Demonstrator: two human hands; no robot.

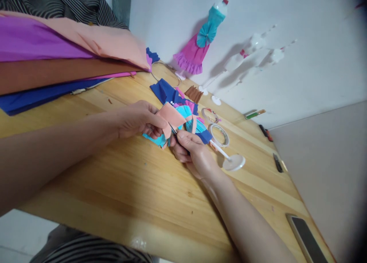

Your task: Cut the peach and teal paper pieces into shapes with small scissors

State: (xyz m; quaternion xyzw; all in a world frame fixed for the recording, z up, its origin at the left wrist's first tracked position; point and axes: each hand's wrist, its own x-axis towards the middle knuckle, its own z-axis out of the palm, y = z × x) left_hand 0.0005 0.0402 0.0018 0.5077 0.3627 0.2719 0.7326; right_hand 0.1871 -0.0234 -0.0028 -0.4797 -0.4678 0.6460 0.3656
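My left hand pinches a folded piece of peach crepe paper between thumb and fingers. My right hand is closed around a pair of scissors; their dark blades meet the paper's lower edge, and the handles are mostly hidden in the fingers. Turquoise paper lies under and beside the hands. Just behind them are scraps of dark blue paper and pink paper. A white stick with a round base lies right of my right hand.
Two tape rolls and pleated brown paper lie toward the wall. A bottle dressed in turquoise and pink paper stands at the back. Large coloured sheets cover the left side. A phone and a dark cutter lie at right.
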